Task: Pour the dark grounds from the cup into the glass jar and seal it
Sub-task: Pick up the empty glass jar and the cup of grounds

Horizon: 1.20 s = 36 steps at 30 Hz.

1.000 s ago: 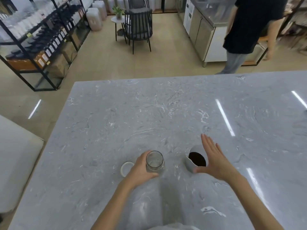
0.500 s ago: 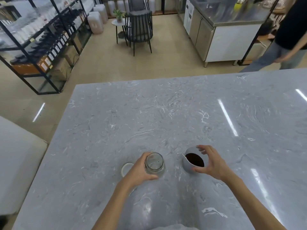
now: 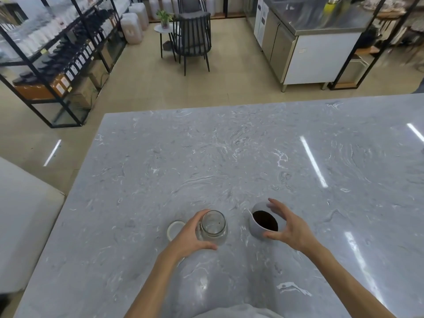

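The left hand [image 3: 191,235] is wrapped around the near-left side of the glass jar [image 3: 213,227], which stands upright and open-mouthed on the counter [image 3: 229,157], apparently empty but for a dark speck or two. The right hand [image 3: 288,228] is curled around the right side of the cup [image 3: 258,228], a pale one with a small pouring lip on its far-left rim; the thumb lies against the near wall and the fingers arch over the far rim, so a grasp is being taken, though whether it is fully closed cannot be told. The dark grounds [image 3: 265,220] fill the cup close to the brim. Jar and cup stand near each other with a strip of bare counter between them. Just left of the jar, partly hidden by the left hand, the white lid [image 3: 173,229] lies flat. The step in hand is judged to be the lifting of the cup. It would be done well if the cup were kept level until its lip is above the jar mouth, the jar held firmly down, and the tilt begun slowly, since the mouth is narrower than the cup and loose grounds could spill over its shoulder. The lid should be left within reach for sealing.
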### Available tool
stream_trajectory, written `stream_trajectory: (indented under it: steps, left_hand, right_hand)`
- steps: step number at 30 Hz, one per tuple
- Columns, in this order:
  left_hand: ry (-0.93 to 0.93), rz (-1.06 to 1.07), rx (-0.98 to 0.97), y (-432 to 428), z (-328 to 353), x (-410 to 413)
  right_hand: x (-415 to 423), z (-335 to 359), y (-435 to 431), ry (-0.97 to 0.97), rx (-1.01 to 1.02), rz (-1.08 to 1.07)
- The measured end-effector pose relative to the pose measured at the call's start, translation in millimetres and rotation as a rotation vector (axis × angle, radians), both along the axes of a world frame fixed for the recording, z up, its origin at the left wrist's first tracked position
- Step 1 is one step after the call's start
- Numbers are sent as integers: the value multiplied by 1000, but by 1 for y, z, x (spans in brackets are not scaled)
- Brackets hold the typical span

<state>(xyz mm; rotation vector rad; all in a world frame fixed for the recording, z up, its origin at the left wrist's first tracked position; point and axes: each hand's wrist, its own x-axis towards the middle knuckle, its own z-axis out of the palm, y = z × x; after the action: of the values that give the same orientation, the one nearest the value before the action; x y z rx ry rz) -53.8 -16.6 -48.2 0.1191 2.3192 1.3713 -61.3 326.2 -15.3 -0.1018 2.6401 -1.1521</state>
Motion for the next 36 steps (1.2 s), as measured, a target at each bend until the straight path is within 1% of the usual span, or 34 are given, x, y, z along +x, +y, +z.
stream_trajectory:
  steps: [3,5,7,11,14,19,22,24,27,30,32,36]
  left_hand:
    - [3,5,3,-1,-4,3]
    - [1,52,2,-2,-9,7]
    - [9,85,-4,-1,-14,9]
    - [40,61,-26,2,-18,10]
    - [47,78,-37,7,-22,11]
    - [99,149,-17,21,-22,13]
    - [162,201,-14,35,-22,17]
    - [180,243,-12,42,-20,20]
    - [158,295,-1,53,-16,23]
    - [148,335,10,62,-14,24]
    - [155,361,17,68,-15,25]
    - [151,364,-4,77,-22,27]
  right_hand:
    - [0,-3,-2,10,-28,-46]
    - [2,-6,-4,20,-32,-62]
    - [4,-8,-7,24,-10,-38]
    - [2,-7,-6,-27,3,23]
    - [0,-6,-4,-44,-41,36]
    - [0,-12,0,-3,-140,7]
    - [-2,-19,15,-11,-212,-18]
    - [-5,-21,22,-14,-211,17]
    - [-10,-19,27,-18,-206,88]
    - [-8,-11,29,-20,-176,133]
    - [-5,0,38,36,-144,158]
    - [-10,25,70,101,-226,58]
